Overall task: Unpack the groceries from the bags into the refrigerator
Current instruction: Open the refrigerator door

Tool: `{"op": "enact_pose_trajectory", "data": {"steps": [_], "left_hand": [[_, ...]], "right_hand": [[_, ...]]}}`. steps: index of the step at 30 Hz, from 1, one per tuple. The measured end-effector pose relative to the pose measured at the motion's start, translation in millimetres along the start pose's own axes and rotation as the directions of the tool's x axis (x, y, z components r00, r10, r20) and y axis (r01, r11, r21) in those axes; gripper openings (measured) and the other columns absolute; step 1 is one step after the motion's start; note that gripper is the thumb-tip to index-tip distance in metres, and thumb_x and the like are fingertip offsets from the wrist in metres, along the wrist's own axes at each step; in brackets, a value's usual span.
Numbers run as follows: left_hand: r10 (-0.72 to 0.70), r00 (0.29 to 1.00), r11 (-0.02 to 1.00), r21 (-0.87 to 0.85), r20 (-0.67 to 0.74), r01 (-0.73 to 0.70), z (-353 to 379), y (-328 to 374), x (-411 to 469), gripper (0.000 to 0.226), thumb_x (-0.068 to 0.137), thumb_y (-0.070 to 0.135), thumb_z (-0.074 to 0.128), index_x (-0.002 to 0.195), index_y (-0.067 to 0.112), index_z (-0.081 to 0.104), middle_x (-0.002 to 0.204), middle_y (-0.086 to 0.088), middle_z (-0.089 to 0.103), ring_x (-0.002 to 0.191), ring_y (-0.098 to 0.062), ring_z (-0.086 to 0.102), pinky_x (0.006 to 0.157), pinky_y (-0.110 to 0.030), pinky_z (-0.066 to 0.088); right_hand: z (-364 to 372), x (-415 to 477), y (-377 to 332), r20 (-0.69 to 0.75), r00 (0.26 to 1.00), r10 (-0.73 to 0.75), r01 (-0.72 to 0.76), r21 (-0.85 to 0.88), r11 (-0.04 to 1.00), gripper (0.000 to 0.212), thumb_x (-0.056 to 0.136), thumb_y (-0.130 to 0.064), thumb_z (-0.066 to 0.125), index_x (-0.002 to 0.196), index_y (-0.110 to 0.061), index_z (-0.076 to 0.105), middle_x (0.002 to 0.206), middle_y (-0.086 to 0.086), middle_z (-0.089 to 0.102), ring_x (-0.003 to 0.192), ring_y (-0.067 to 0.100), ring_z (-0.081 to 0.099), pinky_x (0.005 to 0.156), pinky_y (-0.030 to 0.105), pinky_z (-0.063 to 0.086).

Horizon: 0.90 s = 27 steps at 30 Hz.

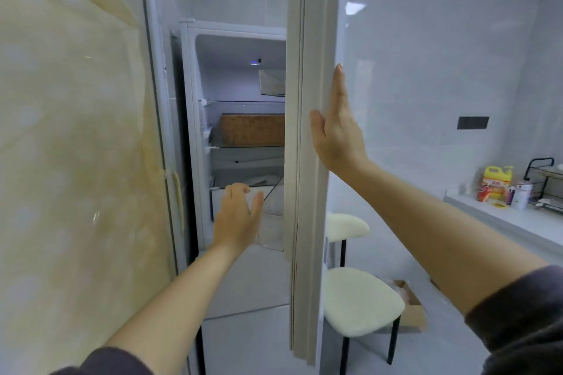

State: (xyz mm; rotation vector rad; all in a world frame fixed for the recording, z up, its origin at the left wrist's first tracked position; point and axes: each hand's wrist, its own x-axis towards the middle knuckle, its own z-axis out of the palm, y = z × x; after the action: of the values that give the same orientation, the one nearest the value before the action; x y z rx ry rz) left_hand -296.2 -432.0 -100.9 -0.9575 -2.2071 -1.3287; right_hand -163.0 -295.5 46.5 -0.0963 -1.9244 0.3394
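A cream-cushioned, black-legged stool (362, 298) is set beside an open brown cardboard box (411, 313) on the floor (441, 353). A yellow plastic detergent jug (498, 179) is placed on the grey tabletop (502, 222), near a black wire rack (548, 192).

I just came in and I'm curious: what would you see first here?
The tall white door stands edge-on in the middle, with the right hand pressed flat on its outer face. Left of it, the left hand reaches toward the open refrigerator, where a brown box sits on a middle shelf. A yellow bottle stands on the counter at far right.
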Motion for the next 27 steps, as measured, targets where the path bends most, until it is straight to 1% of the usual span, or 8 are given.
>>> {"op": "enact_pose_trajectory", "data": {"steps": [3,7,10,13,17,21,24,27], "left_hand": [[0.022,0.985,0.999,0.03,0.169,-0.027,3.9,-5.2,14.4,0.053,0.1,0.045,0.038,0.139,0.009,0.041,0.141,-0.004,0.042,0.123,-0.02,0.046,0.096,-0.027,0.034],[0.154,0.904,0.964,0.139,0.399,-0.226,20.7,0.2,27.8,0.049,0.104,0.041,0.032,0.143,0.013,0.04,0.158,-0.001,0.026,0.148,-0.016,0.013,0.117,-0.035,0.019],[0.184,0.785,0.921,0.176,0.592,-0.349,34.0,6.6,34.7,0.043,0.105,0.037,0.025,0.13,0.016,0.052,0.154,-0.004,0.035,0.149,-0.014,0.01,0.118,-0.046,0.02],[0.196,0.714,0.914,0.14,0.672,-0.382,45.1,13.6,31.7,0.046,0.107,0.033,0.021,0.134,0.015,0.053,0.153,0.0,0.038,0.148,-0.011,0.015,0.119,-0.04,0.017],[0.225,0.714,0.917,0.104,0.663,-0.386,61.6,18.9,26.2,0.047,0.107,0.029,0.02,0.125,0.019,0.062,0.149,0.0,0.044,0.146,-0.011,0.02,0.117,-0.04,0.021],[0.165,0.691,0.897,0.184,0.703,-0.402,71.7,34.5,18.9,0.042,0.107,0.023,0.022,0.124,0.012,0.059,0.142,-0.009,0.05,0.146,-0.021,0.023,0.114,-0.053,0.024],[0.162,0.733,0.918,0.173,0.66,-0.358,76.9,47.6,11.7,0.046,0.105,0.026,0.021,0.105,0.007,0.063,0.117,-0.009,0.06,0.133,-0.027,0.04,0.107,-0.053,0.032],[0.131,0.758,0.914,0.219,0.639,-0.342,84.0,61.3,4.6,0.042,0.103,0.026,0.02,0.088,0.011,0.057,0.116,-0.015,0.058,0.125,-0.032,0.042,0.105,-0.053,0.031]], "right_hand": [[-11.1,-3.4,9.6,-0.005,1.0,0.029,-0.03,-0.007,1.0,0.071,0.1,-0.014,0.039,0.156,-0.016,-0.005,0.165,-0.006,0.004,0.143,0.022,0.033,0.09,0.018,0.032],[-24.6,-8.2,18.2,-0.02,0.998,0.052,-0.052,-0.017,0.999,0.07,0.101,-0.016,0.039,0.156,-0.018,-0.005,0.164,-0.009,0.006,0.137,0.023,0.042,0.081,0.019,0.034],[-33.3,-11.1,24.1,-0.03,0.997,0.069,-0.069,-0.028,0.997,0.069,0.102,-0.018,0.039,0.156,-0.018,-0.004,0.164,-0.01,0.008,0.138,0.02,0.04,0.086,0.022,0.037],[-41.8,-12.4,31.2,-0.036,0.997,0.072,-0.074,-0.048,0.996,0.069,0.101,-0.023,0.038,0.156,-0.019,-0.004,0.163,-0.008,0.013,0.127,0.027,0.051,0.085,0.031,0.044],[-55.7,-15.2,43.1,-0.049,0.997,0.067,-0.07,-0.076,0.995,0.071,0.099,-0.029,0.035,0.156,-0.016,-0.004,0.163,-0.003,0.017,0.129,0.03,0.048,0.095,0.041,0.045],[-77.0,-16.9,52.3,-0.016,0.992,0.125,-0.126,-0.104,0.987,0.071,0.1,-0.033,0.034,0.156,-0.021,-0.009,0.161,-0.002,0.023,0.13,0.026,0.049,0.092,0.035,0.044],[-96.4,-27.1,51.2,0.012,0.977,0.214,-0.212,-0.105,0.972,0.07,0.103,-0.038,0.038,0.155,-0.031,-0.008,0.162,-0.01,0.019,0.137,0.016,0.041,0.099,0.033,0.04],[-110.5,-55.1,47.5,0.016,0.942,0.334,-0.325,-0.186,0.927,0.077,0.099,-0.048,0.046,0.155,-0.034,-0.004,0.16,-0.007,0.024,0.141,0.013,0.035,0.109,0.042,0.037]]}}
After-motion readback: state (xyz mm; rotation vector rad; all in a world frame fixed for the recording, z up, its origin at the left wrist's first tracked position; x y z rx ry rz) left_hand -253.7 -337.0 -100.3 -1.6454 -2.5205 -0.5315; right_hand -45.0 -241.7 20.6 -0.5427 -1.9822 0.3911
